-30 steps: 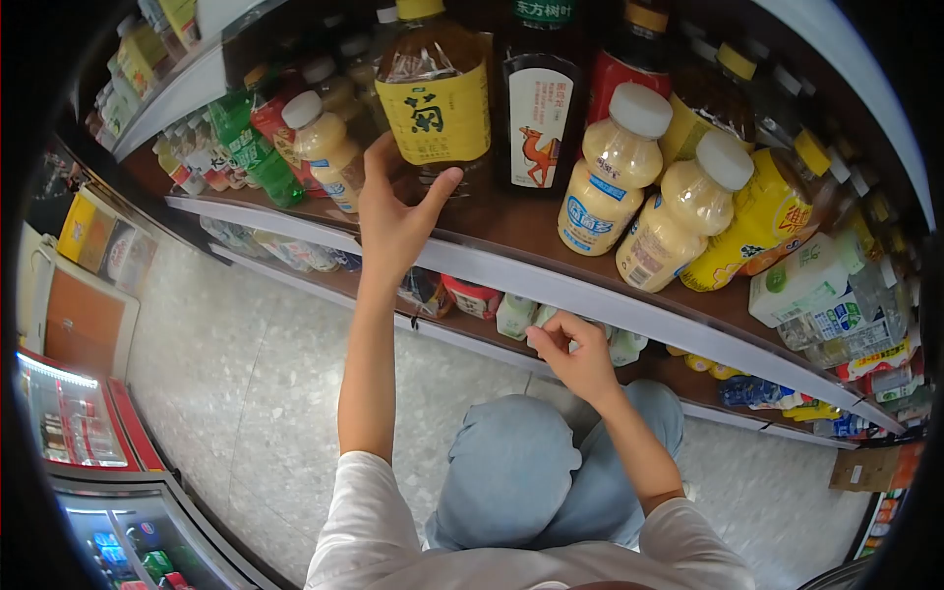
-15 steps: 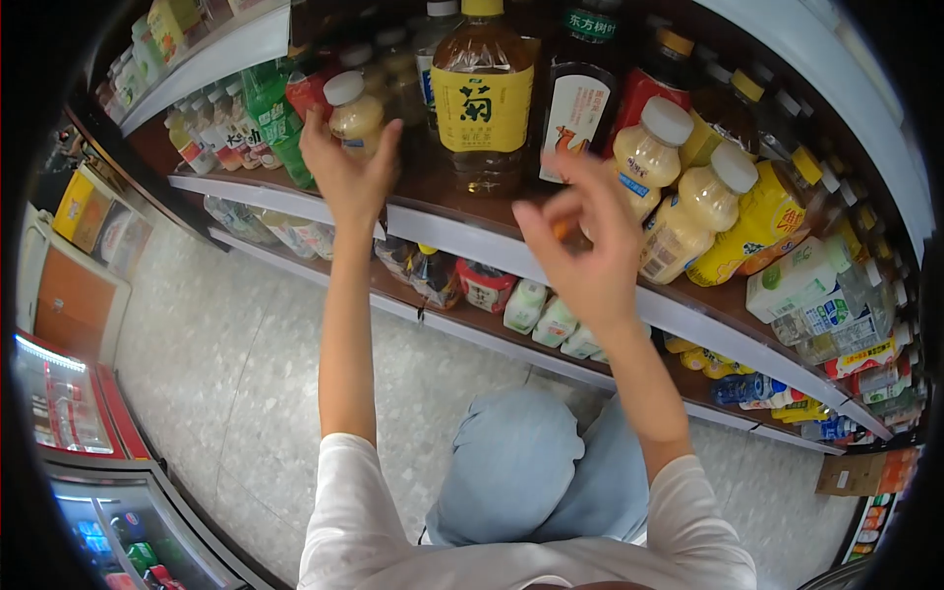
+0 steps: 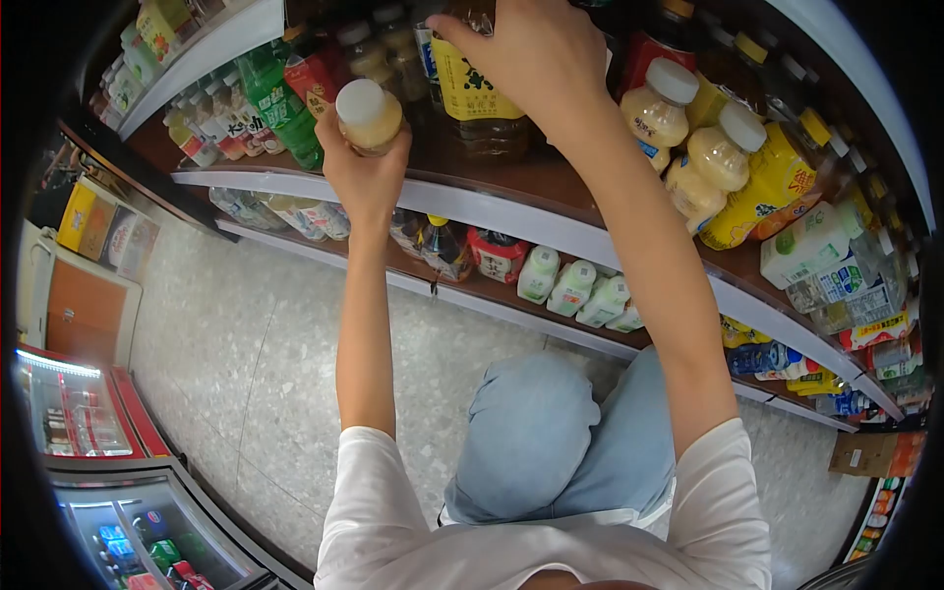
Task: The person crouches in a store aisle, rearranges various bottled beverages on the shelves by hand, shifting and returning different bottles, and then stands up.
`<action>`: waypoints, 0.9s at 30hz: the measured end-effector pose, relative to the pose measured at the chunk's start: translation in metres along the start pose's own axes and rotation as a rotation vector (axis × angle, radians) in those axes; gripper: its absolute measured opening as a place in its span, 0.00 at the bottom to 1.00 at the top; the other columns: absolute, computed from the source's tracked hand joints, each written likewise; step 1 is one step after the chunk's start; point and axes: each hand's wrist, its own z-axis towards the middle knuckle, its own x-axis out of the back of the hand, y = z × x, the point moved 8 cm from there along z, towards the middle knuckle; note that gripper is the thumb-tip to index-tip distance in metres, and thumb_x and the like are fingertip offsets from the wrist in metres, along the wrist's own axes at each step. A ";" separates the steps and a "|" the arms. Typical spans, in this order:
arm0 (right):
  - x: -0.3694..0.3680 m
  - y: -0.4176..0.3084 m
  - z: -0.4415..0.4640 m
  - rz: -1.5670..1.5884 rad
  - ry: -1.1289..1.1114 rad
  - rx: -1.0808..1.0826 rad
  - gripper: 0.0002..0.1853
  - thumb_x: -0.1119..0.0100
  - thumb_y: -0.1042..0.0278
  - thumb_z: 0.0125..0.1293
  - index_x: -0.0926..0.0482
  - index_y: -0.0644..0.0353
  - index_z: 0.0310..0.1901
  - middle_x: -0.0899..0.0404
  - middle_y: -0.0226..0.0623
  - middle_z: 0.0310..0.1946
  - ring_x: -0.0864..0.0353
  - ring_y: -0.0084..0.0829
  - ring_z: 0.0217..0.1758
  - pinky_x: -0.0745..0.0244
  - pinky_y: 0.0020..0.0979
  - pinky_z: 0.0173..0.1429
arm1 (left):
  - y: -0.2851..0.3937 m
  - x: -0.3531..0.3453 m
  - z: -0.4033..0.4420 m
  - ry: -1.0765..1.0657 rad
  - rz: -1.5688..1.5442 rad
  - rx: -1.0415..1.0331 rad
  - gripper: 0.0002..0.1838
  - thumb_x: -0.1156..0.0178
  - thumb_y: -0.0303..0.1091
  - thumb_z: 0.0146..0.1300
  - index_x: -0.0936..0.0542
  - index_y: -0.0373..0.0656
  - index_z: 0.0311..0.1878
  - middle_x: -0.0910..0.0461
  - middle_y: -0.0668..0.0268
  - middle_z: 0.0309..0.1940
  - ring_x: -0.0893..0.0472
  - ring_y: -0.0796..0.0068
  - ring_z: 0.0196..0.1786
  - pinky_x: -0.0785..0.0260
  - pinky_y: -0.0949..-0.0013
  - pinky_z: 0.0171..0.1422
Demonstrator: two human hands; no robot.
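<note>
My left hand [image 3: 362, 172] is closed around a small, wide-mouthed bottle [image 3: 372, 126] with a white cap and a pale cream-coloured drink. It holds the bottle upright just in front of the upper shelf. My right hand [image 3: 551, 64] reaches over a large tea bottle [image 3: 490, 133] with a yellow label. Its thumb stretches out to the left across the front of that bottle; the other fingers are hidden at the top edge of the view. Whether it touches the bottle I cannot tell. Left of my left hand stand a red-labelled bottle [image 3: 313, 84] and a green soda bottle [image 3: 280, 113].
Two cream-coloured bottles [image 3: 718, 162] and a yellow pack [image 3: 772, 192] lean on the upper shelf [image 3: 560, 192] at right. Several white-green bottles [image 3: 572, 290] stand on the lower shelf. A glass-fronted cooler [image 3: 147, 511] is at lower left, and a cardboard box [image 3: 860, 454] at right.
My left hand has closed around the cream-coloured bottle and brought it towards me. My right hand has moved up and left, from the shelf edge to the large tea bottle.
</note>
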 end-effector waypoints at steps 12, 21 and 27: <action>0.057 -0.004 -0.104 0.301 0.616 0.588 0.25 0.23 0.60 0.42 0.20 0.58 0.43 0.23 0.40 0.37 0.21 0.35 0.29 0.23 0.32 0.33 | 0.033 -0.022 0.060 -0.169 -0.440 -0.039 0.35 0.23 0.30 0.47 0.34 0.36 0.55 0.27 0.60 0.53 0.23 0.70 0.54 0.28 0.67 0.57; 0.118 0.032 -0.191 0.154 0.709 0.198 0.30 0.45 0.36 0.58 0.29 0.61 0.41 0.35 0.35 0.37 0.32 0.29 0.41 0.30 0.29 0.49 | 0.057 -0.072 0.041 -0.432 -0.370 -0.133 0.39 0.21 0.38 0.43 0.32 0.38 0.57 0.22 0.59 0.49 0.22 0.69 0.54 0.29 0.65 0.59; 0.120 0.049 -0.197 0.522 0.558 -0.052 0.33 0.38 0.34 0.51 0.30 0.59 0.42 0.37 0.37 0.40 0.31 0.33 0.42 0.30 0.31 0.45 | 0.049 -0.105 0.018 -0.546 -0.354 0.001 0.40 0.23 0.36 0.42 0.31 0.38 0.59 0.20 0.58 0.48 0.21 0.67 0.54 0.30 0.64 0.61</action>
